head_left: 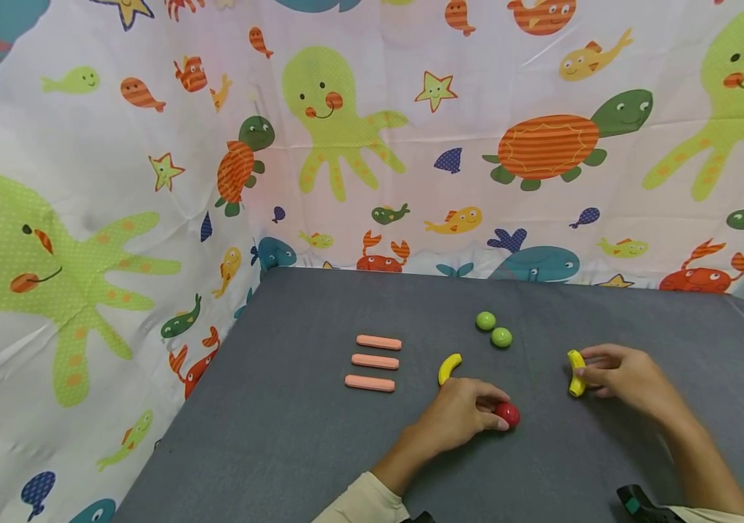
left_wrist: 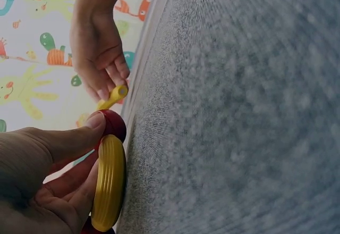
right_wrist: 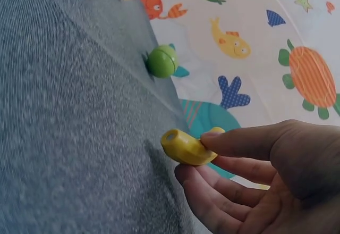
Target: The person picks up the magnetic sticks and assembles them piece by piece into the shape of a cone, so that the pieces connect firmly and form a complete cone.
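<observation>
ball (head_left: 508, 415), red, is being pinched by left hand (head_left: 460, 414), yellow banana (head_left: 576, 362) by right hand (head_left: 630, 379); rolling is being risked by any slip.

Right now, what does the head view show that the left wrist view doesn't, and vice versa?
Head only: three pink sausages and two green balls.

Left wrist only: a second red patch by the lower end of the near banana, too cut off to identify.

Both: left hand pinching the red ball, right hand holding the other banana, the near banana, gray table, printed sheet.
</observation>
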{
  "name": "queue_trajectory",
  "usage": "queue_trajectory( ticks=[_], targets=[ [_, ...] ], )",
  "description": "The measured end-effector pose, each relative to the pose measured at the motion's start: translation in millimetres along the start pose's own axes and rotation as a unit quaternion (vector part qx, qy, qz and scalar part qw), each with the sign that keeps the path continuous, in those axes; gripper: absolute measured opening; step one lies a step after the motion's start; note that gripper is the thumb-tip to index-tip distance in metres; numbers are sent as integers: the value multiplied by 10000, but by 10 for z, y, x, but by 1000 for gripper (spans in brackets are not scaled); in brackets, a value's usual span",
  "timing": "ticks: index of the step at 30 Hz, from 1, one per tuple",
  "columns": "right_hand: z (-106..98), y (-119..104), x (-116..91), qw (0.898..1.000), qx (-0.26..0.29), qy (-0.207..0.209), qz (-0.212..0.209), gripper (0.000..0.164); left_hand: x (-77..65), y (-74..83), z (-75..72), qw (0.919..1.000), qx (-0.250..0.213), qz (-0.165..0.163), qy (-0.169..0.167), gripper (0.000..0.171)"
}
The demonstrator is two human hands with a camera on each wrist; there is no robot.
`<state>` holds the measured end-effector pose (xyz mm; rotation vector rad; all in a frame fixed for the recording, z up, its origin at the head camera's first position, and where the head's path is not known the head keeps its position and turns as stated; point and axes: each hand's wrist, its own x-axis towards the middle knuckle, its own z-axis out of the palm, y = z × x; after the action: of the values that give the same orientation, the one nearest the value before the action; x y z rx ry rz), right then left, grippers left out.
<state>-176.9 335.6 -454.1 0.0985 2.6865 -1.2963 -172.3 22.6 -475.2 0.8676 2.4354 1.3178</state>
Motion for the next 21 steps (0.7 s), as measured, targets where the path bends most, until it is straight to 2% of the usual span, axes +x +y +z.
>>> queue_trajectory(
  ticks=[5,13,21],
  targets=[
    [69,-69,-7,9999,-10,-118,-79,53,-5,-7,0,9999,86,1,51,33],
    [242,-160,15,9990,196,-374,-121,55,5,-8,-7,9997,206,17,124,32],
    [427,-260,-12,9971,425,-530,-333,52,9,-11,-5,9995,284,-23,112,32]
  ],
)
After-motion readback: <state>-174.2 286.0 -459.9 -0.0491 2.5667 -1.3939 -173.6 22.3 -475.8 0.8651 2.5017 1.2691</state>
